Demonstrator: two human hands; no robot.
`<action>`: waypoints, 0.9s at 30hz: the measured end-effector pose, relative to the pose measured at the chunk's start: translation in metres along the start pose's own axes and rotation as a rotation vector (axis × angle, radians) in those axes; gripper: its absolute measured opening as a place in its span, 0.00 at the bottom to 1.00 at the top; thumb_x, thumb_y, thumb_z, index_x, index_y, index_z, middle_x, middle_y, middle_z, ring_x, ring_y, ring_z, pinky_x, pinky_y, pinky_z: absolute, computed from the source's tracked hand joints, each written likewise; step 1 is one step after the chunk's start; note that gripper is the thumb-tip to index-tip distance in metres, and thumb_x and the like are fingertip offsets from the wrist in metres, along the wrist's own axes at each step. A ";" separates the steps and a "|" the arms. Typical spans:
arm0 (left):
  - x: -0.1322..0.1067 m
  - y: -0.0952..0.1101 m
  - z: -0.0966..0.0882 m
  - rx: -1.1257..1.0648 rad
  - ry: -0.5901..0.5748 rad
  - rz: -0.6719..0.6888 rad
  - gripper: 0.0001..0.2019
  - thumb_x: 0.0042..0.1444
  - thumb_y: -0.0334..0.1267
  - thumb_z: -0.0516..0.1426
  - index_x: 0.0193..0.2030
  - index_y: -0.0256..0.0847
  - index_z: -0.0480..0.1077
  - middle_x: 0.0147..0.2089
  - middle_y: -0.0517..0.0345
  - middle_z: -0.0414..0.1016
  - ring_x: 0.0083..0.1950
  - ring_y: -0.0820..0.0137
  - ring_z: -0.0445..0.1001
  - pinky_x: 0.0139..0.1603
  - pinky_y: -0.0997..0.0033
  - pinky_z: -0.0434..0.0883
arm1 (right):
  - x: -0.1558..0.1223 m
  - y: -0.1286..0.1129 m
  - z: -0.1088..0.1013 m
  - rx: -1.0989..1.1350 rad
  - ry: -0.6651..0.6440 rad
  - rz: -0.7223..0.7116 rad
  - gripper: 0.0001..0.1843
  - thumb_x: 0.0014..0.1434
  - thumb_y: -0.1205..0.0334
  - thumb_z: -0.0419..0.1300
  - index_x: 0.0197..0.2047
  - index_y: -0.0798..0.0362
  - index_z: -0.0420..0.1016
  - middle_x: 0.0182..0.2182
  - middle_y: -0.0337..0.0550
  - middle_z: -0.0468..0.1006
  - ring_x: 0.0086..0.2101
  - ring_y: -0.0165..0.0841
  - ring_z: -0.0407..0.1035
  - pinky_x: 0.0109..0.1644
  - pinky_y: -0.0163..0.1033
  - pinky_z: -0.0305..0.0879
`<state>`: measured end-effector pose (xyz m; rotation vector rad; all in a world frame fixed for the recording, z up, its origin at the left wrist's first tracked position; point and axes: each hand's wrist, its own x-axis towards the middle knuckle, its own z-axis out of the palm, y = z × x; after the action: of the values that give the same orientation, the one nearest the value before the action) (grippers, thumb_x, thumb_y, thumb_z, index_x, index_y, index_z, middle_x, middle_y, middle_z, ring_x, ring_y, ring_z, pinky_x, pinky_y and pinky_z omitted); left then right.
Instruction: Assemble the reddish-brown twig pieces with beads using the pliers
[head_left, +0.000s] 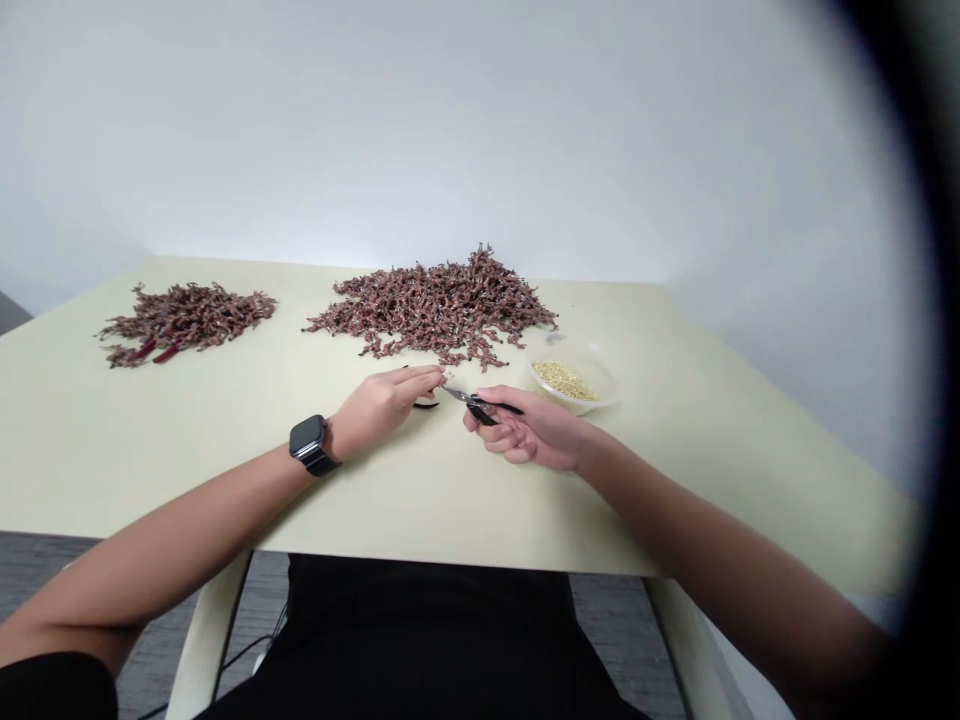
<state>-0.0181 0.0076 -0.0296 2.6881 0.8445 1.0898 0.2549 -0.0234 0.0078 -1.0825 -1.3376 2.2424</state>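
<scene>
On the pale table, my left hand pinches a dark stem while my right hand curls around black-handled snips, their tips just beside that pinch.

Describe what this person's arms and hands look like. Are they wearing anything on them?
Both the left hand and the right hand are bare, with no gloves. A black smartwatch with a rounded rectangular face and a black band is worn on the left wrist. A short black sleeve covers the upper left arm.
</scene>
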 end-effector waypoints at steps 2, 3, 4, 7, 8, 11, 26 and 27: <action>0.003 0.003 0.000 -0.059 0.059 -0.115 0.16 0.68 0.28 0.53 0.58 0.40 0.75 0.54 0.49 0.82 0.45 0.69 0.83 0.48 0.69 0.79 | 0.000 0.003 0.003 -0.282 0.197 -0.174 0.23 0.66 0.39 0.53 0.40 0.52 0.70 0.24 0.31 0.51 0.22 0.26 0.42 0.23 0.33 0.40; 0.004 0.004 0.001 -0.090 0.085 -0.172 0.14 0.68 0.30 0.54 0.56 0.40 0.76 0.51 0.50 0.83 0.43 0.68 0.83 0.47 0.70 0.79 | 0.000 0.004 0.005 -0.471 0.318 -0.281 0.22 0.66 0.40 0.53 0.39 0.52 0.70 0.23 0.32 0.55 0.22 0.27 0.46 0.25 0.34 0.44; 0.006 0.006 0.000 -0.115 0.095 -0.217 0.12 0.68 0.31 0.55 0.54 0.40 0.77 0.48 0.51 0.83 0.43 0.68 0.83 0.47 0.70 0.79 | 0.000 0.006 0.006 -0.667 0.432 -0.386 0.20 0.66 0.42 0.55 0.38 0.51 0.70 0.24 0.34 0.59 0.23 0.28 0.51 0.27 0.36 0.47; 0.009 0.012 -0.002 -0.165 0.054 -0.278 0.10 0.67 0.33 0.56 0.49 0.40 0.78 0.46 0.52 0.84 0.44 0.67 0.82 0.47 0.70 0.77 | 0.001 0.009 0.007 -1.110 0.634 -0.613 0.14 0.66 0.48 0.58 0.43 0.51 0.70 0.30 0.40 0.72 0.29 0.33 0.63 0.35 0.40 0.55; 0.010 0.014 -0.003 -0.176 0.033 -0.285 0.10 0.67 0.33 0.55 0.49 0.40 0.79 0.46 0.52 0.84 0.43 0.67 0.82 0.46 0.70 0.76 | 0.001 0.010 0.006 -1.191 0.651 -0.645 0.14 0.66 0.49 0.57 0.45 0.51 0.70 0.33 0.43 0.74 0.32 0.36 0.66 0.36 0.40 0.57; 0.011 0.017 -0.005 -0.200 -0.012 -0.289 0.10 0.67 0.33 0.55 0.47 0.40 0.78 0.43 0.53 0.83 0.42 0.68 0.81 0.43 0.72 0.74 | 0.003 0.012 0.002 -1.336 0.650 -0.668 0.15 0.67 0.49 0.56 0.50 0.51 0.70 0.39 0.49 0.77 0.36 0.40 0.69 0.39 0.42 0.60; 0.010 0.017 -0.005 -0.221 -0.083 -0.287 0.12 0.68 0.35 0.54 0.49 0.40 0.79 0.44 0.54 0.83 0.43 0.68 0.80 0.46 0.73 0.72 | 0.004 0.014 0.000 -1.433 0.638 -0.663 0.18 0.69 0.49 0.53 0.53 0.53 0.69 0.42 0.52 0.77 0.39 0.41 0.71 0.40 0.42 0.62; 0.009 0.016 -0.005 -0.220 -0.080 -0.286 0.12 0.68 0.35 0.54 0.49 0.40 0.79 0.44 0.54 0.84 0.43 0.67 0.80 0.46 0.72 0.72 | 0.004 0.014 0.000 -1.433 0.636 -0.663 0.18 0.69 0.49 0.53 0.53 0.53 0.69 0.42 0.51 0.77 0.39 0.41 0.71 0.40 0.42 0.62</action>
<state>-0.0087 -0.0014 -0.0152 2.3282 0.9927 0.9423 0.2539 -0.0285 -0.0060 -1.1915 -2.4023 0.1894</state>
